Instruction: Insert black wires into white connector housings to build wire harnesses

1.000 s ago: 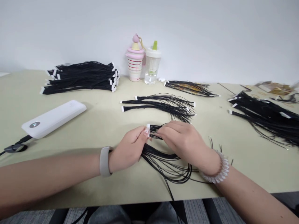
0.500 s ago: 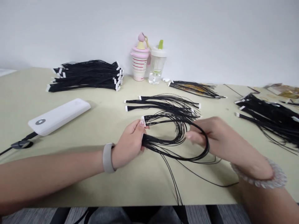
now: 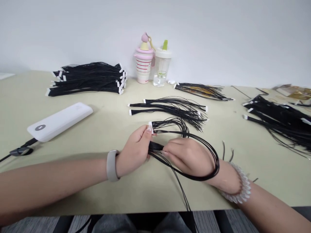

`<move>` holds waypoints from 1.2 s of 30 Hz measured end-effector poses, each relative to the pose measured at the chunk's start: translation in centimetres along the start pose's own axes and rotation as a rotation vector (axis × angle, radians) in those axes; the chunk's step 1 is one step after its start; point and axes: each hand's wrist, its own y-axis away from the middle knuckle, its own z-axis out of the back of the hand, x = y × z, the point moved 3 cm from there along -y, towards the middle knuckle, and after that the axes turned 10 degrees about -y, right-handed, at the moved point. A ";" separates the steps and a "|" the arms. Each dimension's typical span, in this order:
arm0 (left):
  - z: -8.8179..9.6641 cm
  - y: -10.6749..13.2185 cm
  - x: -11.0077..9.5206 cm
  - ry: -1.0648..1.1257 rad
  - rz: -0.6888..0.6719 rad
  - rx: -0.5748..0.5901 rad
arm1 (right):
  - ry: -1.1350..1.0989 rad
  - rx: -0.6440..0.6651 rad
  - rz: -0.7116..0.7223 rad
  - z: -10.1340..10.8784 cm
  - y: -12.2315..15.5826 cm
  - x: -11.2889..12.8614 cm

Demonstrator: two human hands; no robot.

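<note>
Nearest, past the table edge (image 3: pixel 155 207), strands hang down toward the person's grey-trousered lap (image 3: pixel 141 225). Above that edge, the left hand (image 3: pixel 134 150), with a grey wristband (image 3: pixel 111 165), and the right hand (image 3: pixel 187 158), with a clear beaded bracelet (image 3: pixel 236 184), both hold a bundle of thin black wires (image 3: pixel 155 146). The left grip is closed, pinching the bundle between thumb and fingers just below a white connector (image 3: pixel 150 127). The right grip is pressed together over the strands right beside the left hand, and a wire loop (image 3: pixel 215 163) curves around that hand's outer side. Short wire ends (image 3: pixel 223 150) stand just beyond the right wrist. A looser batch of white-tipped wires (image 3: pixel 167 108) lies directly behind the hands, close to the held strands. To the left sits a white power bank (image 3: pixel 59 121) with a black cable (image 3: pixel 21 151); to the right lies a large wire heap (image 3: pixel 279 121). Farther back are another heap (image 3: pixel 87 79) and a small bunch (image 3: pixel 201 91). At the wall stand a pink-topped striped cup (image 3: pixel 143 63), its contents hidden, and a clear "HELLO" bottle (image 3: pixel 161 66) holding some water.
</note>
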 end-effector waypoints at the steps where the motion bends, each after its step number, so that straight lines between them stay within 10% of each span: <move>1: 0.0 0.0 0.0 -0.005 0.004 0.000 | 0.024 -0.005 0.001 0.0 0.0 0.0; 7: -0.1 0.0 0.0 0.042 0.023 0.019 | 0.050 0.004 -0.005 0.6 0.0 -0.9; 11: -0.1 -0.1 -0.1 0.093 0.038 0.030 | 0.023 -0.015 -0.296 3.9 1.3 -3.3; 14: -0.1 0.0 -0.1 0.082 0.031 0.047 | -0.089 -0.465 -0.553 7.5 2.7 -5.2; 17: -0.2 0.0 0.0 0.051 0.008 0.049 | -0.501 -1.009 -0.470 9.5 3.7 -6.5; 21: -0.2 0.1 0.0 0.025 -0.017 0.068 | -0.808 -1.263 -0.379 9.6 4.0 -7.2; 30: -0.2 0.2 -0.1 -0.025 -0.071 0.105 | -0.360 -0.450 -0.304 3.7 0.5 -1.9; 36: -0.2 0.3 -0.3 -0.064 -0.110 0.089 | -0.170 -0.372 -0.184 2.4 -0.2 -1.1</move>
